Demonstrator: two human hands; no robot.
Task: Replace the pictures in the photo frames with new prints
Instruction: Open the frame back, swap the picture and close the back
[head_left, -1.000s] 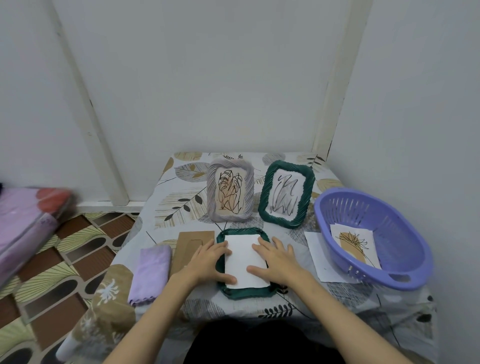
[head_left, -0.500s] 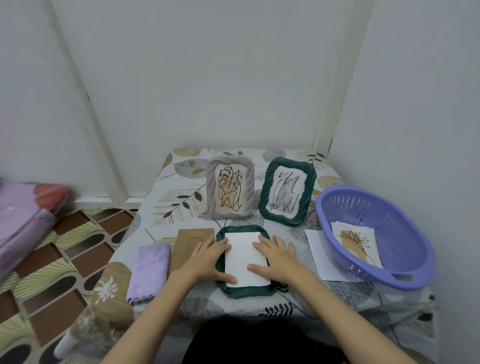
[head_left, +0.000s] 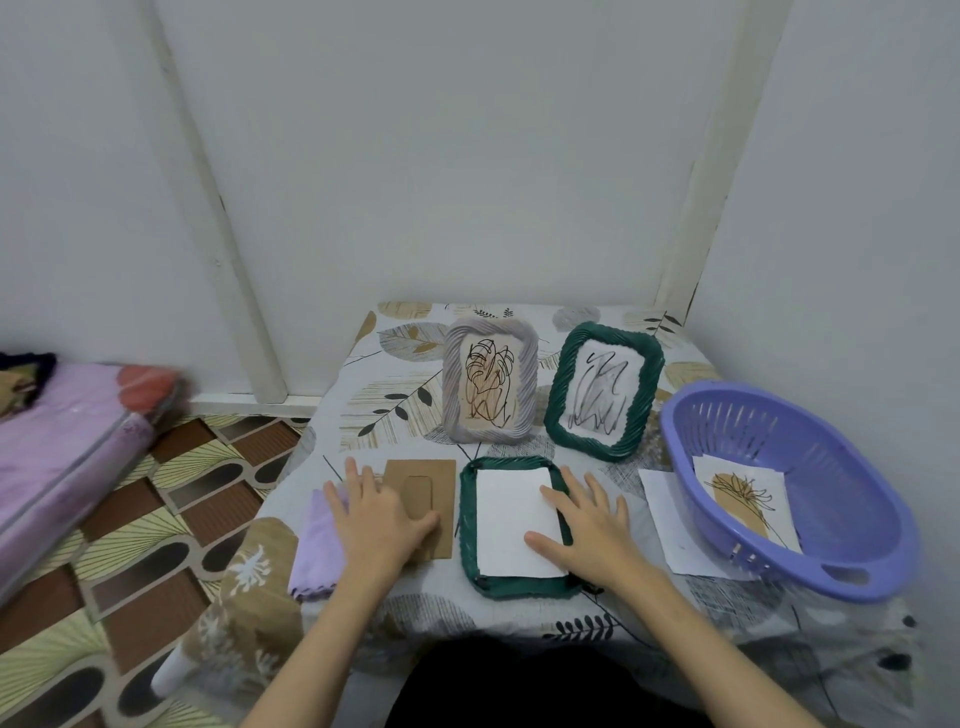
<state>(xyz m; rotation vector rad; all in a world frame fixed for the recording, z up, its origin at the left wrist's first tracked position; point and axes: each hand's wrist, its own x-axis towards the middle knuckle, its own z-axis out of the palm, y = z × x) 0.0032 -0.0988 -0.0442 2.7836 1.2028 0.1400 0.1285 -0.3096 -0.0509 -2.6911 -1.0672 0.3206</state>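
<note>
Frame in hand: green frame (head_left: 467, 525), lying face-down on the counter (head_left: 395, 395), directly in front of the person.
Print: white sheet (head_left: 511, 519), blank side up, seated in the frame's recess, edges roughly square with the opening.
Right hand (head_left: 589, 525): released, fingers straight and spread, lying flat across the right edge of the sheet and the frame's rim; presses, does not grasp.
Left hand (head_left: 376, 519): released, flat on the brown backing board (head_left: 423, 491), fingers reaching onto the lilac cloth (head_left: 317, 545) beside it; nothing grasped.
Backing board: just left of the open frame, its cut-out stand flap facing up.
Other frames: grey frame (head_left: 489, 380) and second green frame (head_left: 604, 391), upright at the back, each showing a line drawing.
Spare prints: one in the purple basket (head_left: 841, 519); a white sheet (head_left: 670, 525) partly under the basket's rim.
Step, as judged: print laid in; board to be fetched and closed over it.
Risk 1: the sheet may shift or skew when the right hand lifts, since nothing else holds it.
Risk 2: the board sliding in at an angle could catch and crease the sheet's left edge.
Risk 3: a flat palm may only push the board along the slick cloth cover; an edge must be lifted first.
Risk 4: which way the print faces cannot be told; if wrong, the frame would show blank.
</note>
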